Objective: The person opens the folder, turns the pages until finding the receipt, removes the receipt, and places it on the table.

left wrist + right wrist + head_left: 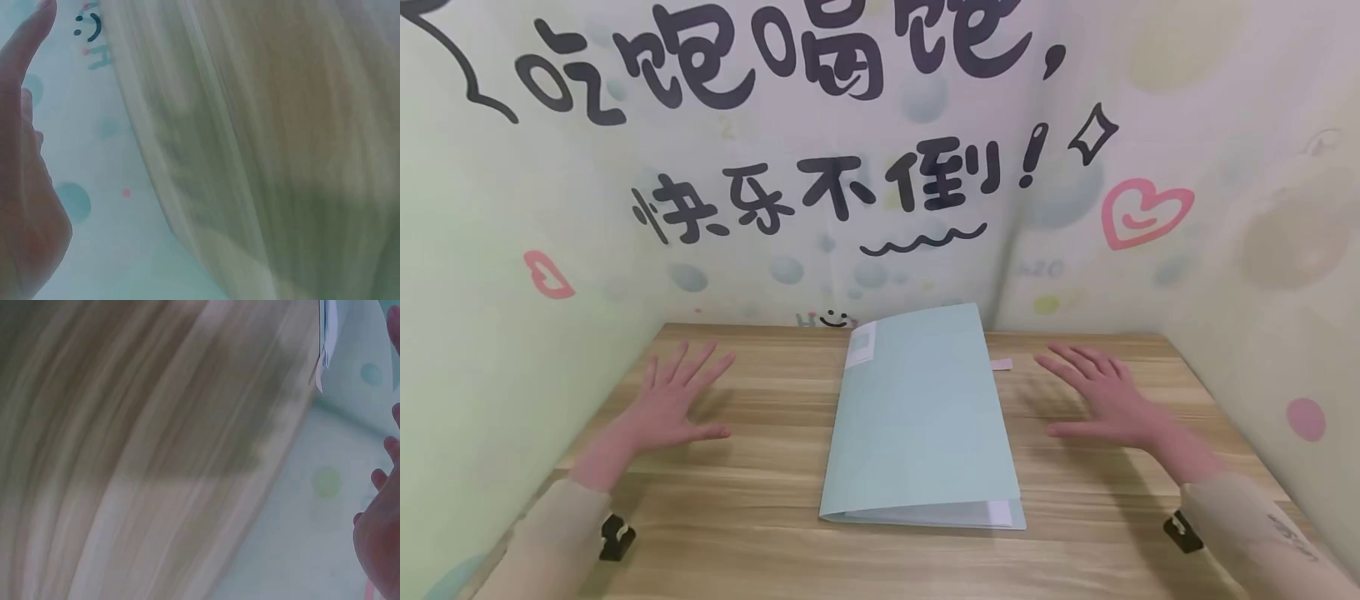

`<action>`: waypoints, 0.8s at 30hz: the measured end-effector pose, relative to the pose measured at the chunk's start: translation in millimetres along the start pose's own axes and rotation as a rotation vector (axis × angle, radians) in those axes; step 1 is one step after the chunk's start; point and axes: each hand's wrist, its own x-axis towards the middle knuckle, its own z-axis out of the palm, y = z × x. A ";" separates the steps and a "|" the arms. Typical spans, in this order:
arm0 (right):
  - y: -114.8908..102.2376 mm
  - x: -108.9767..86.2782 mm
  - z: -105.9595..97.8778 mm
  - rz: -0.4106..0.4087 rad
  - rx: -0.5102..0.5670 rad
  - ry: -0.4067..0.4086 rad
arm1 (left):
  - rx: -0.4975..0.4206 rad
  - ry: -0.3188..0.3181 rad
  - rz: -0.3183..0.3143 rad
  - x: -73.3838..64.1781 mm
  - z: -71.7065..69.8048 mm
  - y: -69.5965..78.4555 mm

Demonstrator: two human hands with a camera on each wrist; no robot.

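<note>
A light blue folder (925, 408) lies in the middle of the wooden table, its cover slightly raised at the near edge so that white paper (997, 512) shows inside. A white label (861, 344) is at its upper left corner, and a small pink tab (1002, 364) sticks out on the right. To the left of the folder, my left hand (670, 404) hovers with fingers spread, touching nothing. My right hand (1105, 400) hovers likewise on the folder's right side, apart from it. In the right wrist view, the folder's edge (325, 337) shows at the top.
The wooden table (760, 467) ends at a printed backdrop (760, 275) with dark lettering and hearts. Side walls of the same print (475, 250) stand close at left and right. A black clip-like piece (617, 537) sits by the left cuff, another (1183, 532) by the right.
</note>
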 end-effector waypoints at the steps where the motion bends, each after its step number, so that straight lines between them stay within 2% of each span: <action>1: -0.9 2.6 4.0 -0.004 0.008 -0.007 | -0.004 0.007 -0.003 -1.0 0.7 0.6; 15: -7.8 23.2 48.6 0.008 0.144 -0.107 | -0.066 0.052 -0.031 -15.3 6.5 15.0; 24: -8.0 30.9 63.7 -0.015 0.243 -0.138 | -0.099 0.072 -0.040 -17.8 14.4 21.1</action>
